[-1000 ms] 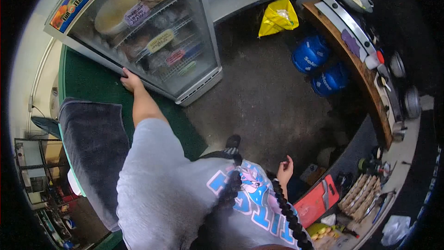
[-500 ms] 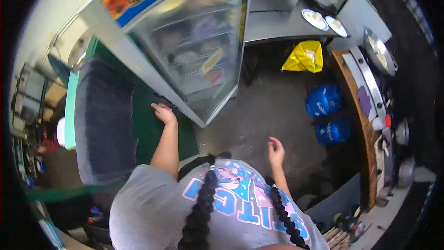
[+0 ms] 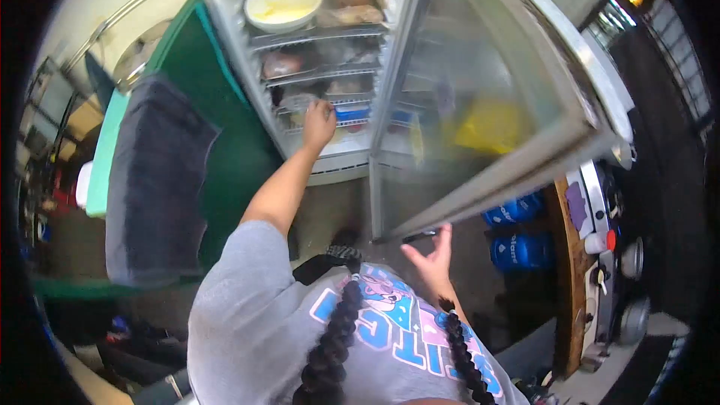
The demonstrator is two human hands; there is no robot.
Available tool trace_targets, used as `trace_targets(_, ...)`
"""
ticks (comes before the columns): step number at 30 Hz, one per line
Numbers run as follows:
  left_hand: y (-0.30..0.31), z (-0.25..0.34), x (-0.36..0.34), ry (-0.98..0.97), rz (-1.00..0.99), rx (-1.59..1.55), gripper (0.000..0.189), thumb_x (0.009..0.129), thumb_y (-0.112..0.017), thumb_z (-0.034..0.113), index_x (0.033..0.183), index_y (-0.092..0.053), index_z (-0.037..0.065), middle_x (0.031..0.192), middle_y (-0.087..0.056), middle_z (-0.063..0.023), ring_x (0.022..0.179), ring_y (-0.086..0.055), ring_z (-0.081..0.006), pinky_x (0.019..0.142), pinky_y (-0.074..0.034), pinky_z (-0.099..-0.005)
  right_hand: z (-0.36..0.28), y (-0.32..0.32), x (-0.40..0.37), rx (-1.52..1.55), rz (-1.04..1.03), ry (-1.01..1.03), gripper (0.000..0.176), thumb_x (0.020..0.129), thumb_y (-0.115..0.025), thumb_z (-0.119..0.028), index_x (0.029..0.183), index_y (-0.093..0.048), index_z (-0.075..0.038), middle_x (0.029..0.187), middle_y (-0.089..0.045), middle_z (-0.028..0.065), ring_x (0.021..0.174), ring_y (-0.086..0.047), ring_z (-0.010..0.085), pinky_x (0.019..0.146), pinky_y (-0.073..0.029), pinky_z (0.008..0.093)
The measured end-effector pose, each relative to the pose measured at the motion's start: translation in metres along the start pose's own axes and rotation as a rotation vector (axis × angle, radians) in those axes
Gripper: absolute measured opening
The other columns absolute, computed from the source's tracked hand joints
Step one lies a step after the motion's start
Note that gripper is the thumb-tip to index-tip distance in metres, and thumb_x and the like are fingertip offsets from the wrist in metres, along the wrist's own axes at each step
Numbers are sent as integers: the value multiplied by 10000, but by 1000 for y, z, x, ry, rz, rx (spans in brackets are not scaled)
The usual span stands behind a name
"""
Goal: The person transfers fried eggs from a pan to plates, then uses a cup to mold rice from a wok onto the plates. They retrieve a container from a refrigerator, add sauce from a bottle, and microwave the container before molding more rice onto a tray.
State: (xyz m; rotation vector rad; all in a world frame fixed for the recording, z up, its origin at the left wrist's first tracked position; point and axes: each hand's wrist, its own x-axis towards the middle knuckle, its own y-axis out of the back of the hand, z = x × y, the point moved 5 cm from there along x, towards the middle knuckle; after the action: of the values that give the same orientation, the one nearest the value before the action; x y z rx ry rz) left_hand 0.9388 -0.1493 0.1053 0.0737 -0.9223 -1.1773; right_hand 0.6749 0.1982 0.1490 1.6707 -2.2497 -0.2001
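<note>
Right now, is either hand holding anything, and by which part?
The right hand is spread near the door handle; contact is unclear. Nothing shows in the left hand, but its palm is hidden.

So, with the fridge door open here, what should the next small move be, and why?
Probably ease the left hand slightly further toward the lower shelves. It is raised in front of them, the glass door stands swung aside, and the right hand is by the door's lower edge, seemingly well placed to steady it. Whether that hand touches the door is unclear.
</note>
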Motion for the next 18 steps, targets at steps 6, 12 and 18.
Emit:
trace_targets(6, -128, -4, 162, -195, -226, 130, 334, 805, -608, 176, 1107, -593, 34, 1136, -557, -226, 1057, -559, -413, 931, -443, -473, 8, 57, 59, 47, 455, -69, 716, 761, -749, -43, 1372, -379, 3, 1398, -451, 131, 1216, -459, 230, 1043, -349, 373)
trace_targets(12, -245, -74, 246, -38, -301, 597, 572, 892, -503, 325, 1384, -464, 36, 1447, -427, -200, 1327, -432, -358, 1111, -333, -449, 87, 113, 79, 149, 728, -85, 626, 920, -612, -101, 1440, -277, -2, 1384, -437, 110, 1240, -430, 204, 1066, -300, 326)
trace_targets(18, -211, -65, 239, 87, -349, 364, 514, 885, -561, 351, 1316, -547, 72, 1409, -462, -215, 1261, -484, -387, 1069, -361, -476, 84, 137, 104, 57, 699, -125, 663, 942, -598, -183, 1462, -241, 22, 1419, -381, 106, 1290, -373, 216, 1089, -252, 330)
